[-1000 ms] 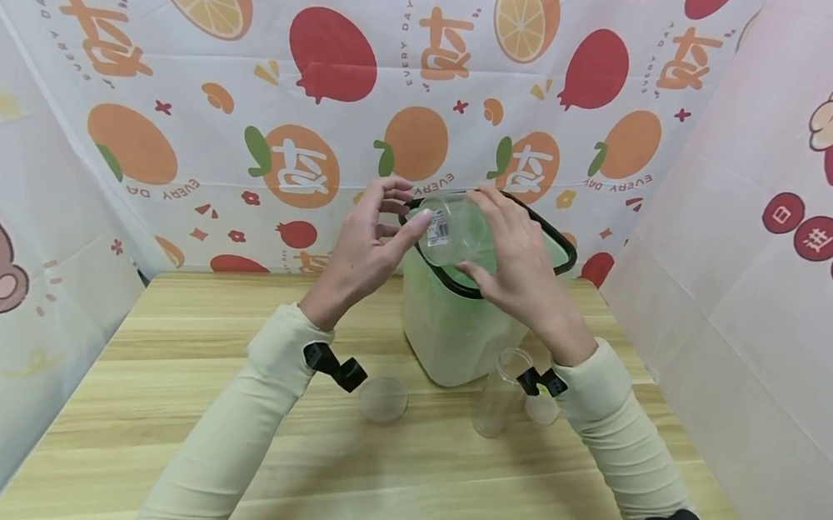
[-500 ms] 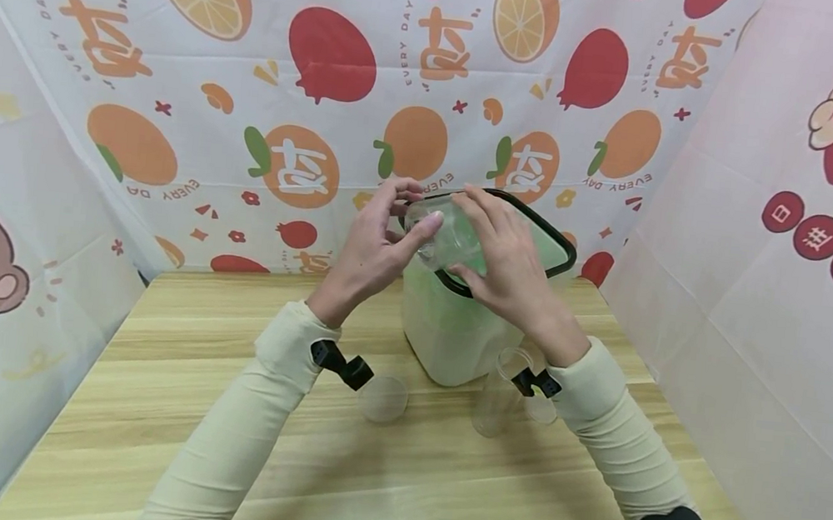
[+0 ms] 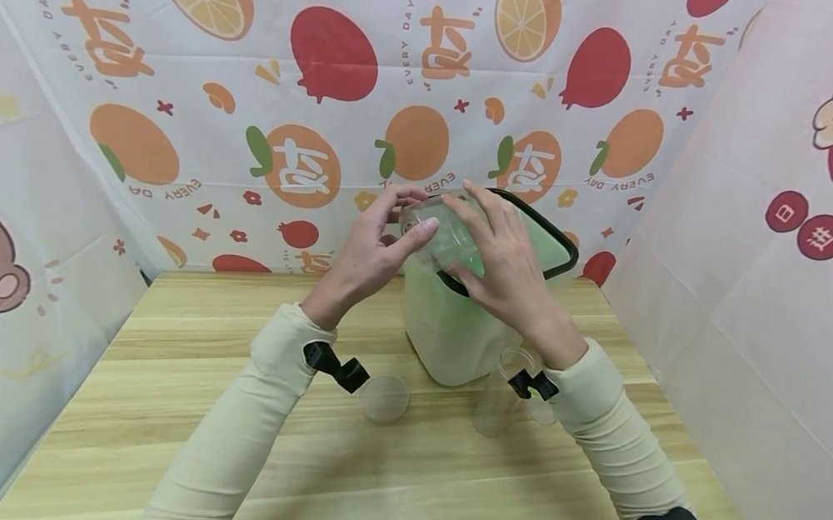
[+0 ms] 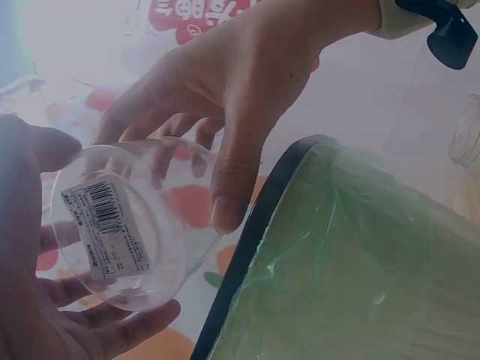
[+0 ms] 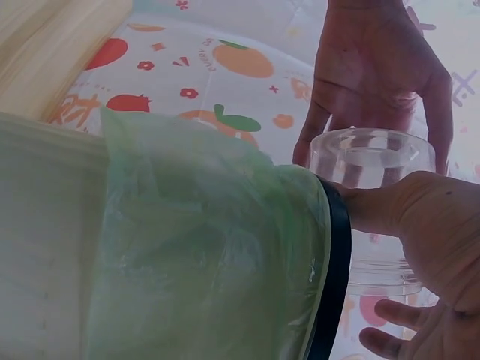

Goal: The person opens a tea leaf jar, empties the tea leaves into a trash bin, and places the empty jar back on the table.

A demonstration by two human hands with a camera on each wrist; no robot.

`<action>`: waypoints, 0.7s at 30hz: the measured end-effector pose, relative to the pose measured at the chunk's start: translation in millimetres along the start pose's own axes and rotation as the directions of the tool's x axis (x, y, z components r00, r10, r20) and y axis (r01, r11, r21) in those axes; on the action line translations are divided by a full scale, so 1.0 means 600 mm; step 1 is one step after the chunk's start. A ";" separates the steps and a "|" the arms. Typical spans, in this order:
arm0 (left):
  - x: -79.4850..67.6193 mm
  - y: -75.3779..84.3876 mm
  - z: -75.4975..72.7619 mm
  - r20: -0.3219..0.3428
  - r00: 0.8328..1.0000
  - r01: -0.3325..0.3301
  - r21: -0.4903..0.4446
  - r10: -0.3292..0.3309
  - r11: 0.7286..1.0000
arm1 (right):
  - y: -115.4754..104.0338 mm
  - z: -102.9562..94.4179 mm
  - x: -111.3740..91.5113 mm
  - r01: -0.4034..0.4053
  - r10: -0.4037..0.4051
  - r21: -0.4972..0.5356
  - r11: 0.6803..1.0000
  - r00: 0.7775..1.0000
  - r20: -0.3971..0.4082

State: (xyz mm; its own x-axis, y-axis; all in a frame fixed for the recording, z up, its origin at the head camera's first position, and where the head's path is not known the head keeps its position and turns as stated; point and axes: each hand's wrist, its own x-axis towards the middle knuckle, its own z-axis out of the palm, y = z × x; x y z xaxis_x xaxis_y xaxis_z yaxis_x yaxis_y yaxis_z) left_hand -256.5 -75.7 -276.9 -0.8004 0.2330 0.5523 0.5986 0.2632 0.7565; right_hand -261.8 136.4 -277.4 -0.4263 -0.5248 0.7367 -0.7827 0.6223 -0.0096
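Observation:
A clear plastic jar [image 3: 442, 227] lies on its side between both hands, level with the bin's rim. My left hand [image 3: 366, 257] holds it by the left end, thumb [image 4: 56, 146] and fingertips [image 4: 139, 322] spread round its edge. My right hand [image 3: 508, 277] grips the other end, with the thumb [image 4: 229, 214] on the jar's side. A barcode label [image 4: 109, 225] shows on the end facing the left hand. Behind and below stands a pale bin [image 3: 450, 339] with a black rim, lined with a green bag [image 5: 210, 232].
A second clear jar [image 3: 494, 406] stands on the wooden table [image 3: 320, 477] in front of the bin. Round clear lids lie nearby, a larger one [image 3: 384, 399] to the left and a smaller one [image 3: 542, 411] partly behind the jar. A fruit-print cloth [image 3: 220, 191] hangs behind.
Between both hands the jar has turned, so its label no longer shows in the head view. The hands have shifted only slightly; the bin and the things on the table stay put.

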 end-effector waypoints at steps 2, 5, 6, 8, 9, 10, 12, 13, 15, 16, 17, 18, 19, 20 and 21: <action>-0.003 0.002 -0.004 0.018 1.000 0.026 -0.029 -0.025 0.999 | -0.001 0.000 0.001 -0.004 0.004 0.007 1.000 1.000 -0.005; -0.008 0.002 -0.010 0.051 0.997 0.059 -0.092 -0.055 0.994 | -0.003 -0.001 0.002 -0.028 0.028 0.018 0.999 1.000 -0.014; -0.009 0.000 -0.012 0.060 0.996 0.072 -0.109 -0.066 0.991 | -0.003 -0.001 0.003 -0.039 0.039 0.023 0.999 0.999 -0.018; -0.011 -0.003 -0.016 0.075 0.993 0.098 -0.126 -0.089 0.987 | -0.004 -0.002 0.003 -0.057 0.058 0.034 0.998 0.998 -0.029; -0.013 -0.006 -0.018 0.080 0.992 0.110 -0.133 -0.100 0.985 | -0.004 -0.003 0.003 -0.063 0.064 0.038 0.997 0.997 -0.034; -0.015 -0.008 -0.020 0.082 0.991 0.118 -0.143 -0.107 0.983 | -0.004 -0.003 0.003 -0.064 0.066 0.041 0.997 0.997 -0.039; -0.017 -0.013 -0.024 0.080 0.990 0.129 -0.154 -0.118 0.980 | -0.005 -0.003 0.004 -0.060 0.063 0.050 0.997 0.997 -0.047; -0.019 -0.015 -0.026 0.079 0.990 0.131 -0.167 -0.120 0.977 | -0.005 -0.003 0.004 -0.057 0.059 0.051 0.997 0.997 -0.050; -0.022 -0.018 -0.029 0.079 0.990 0.127 -0.199 -0.113 0.972 | -0.006 -0.003 0.005 -0.051 0.054 0.051 0.997 0.997 -0.056; -0.023 -0.018 -0.031 0.082 0.991 0.119 -0.213 -0.104 0.970 | -0.007 -0.002 0.005 -0.051 0.054 0.051 0.997 0.997 -0.057; -0.024 -0.020 -0.033 0.086 0.992 0.111 -0.214 -0.095 0.971 | -0.007 -0.001 0.005 -0.051 0.054 0.050 0.997 0.997 -0.059; -0.026 -0.020 -0.034 0.092 0.992 0.103 -0.217 -0.085 0.971 | -0.007 -0.001 0.005 -0.052 0.055 0.050 0.997 0.997 -0.059; -0.028 -0.021 -0.036 0.099 0.992 0.094 -0.220 -0.074 0.971 | -0.007 0.000 0.005 -0.054 0.057 0.050 0.997 0.997 -0.059; -0.030 -0.022 -0.038 0.105 0.992 0.086 -0.217 -0.064 0.972 | -0.007 0.001 0.005 -0.055 0.058 0.052 0.997 0.997 -0.060; -0.032 -0.022 -0.039 0.112 0.992 0.080 -0.214 -0.057 0.974 | -0.007 0.001 0.005 -0.056 0.059 0.053 0.997 0.996 -0.061</action>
State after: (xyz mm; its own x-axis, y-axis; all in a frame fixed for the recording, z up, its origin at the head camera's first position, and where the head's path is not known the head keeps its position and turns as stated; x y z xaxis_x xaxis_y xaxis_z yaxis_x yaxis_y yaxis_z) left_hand -249.9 -105.7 -289.4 -0.8246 0.3209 0.4660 0.5124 0.0745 0.8555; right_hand -259.9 131.7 -275.8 -0.4433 -0.4507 0.7748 -0.7805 0.6192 -0.0863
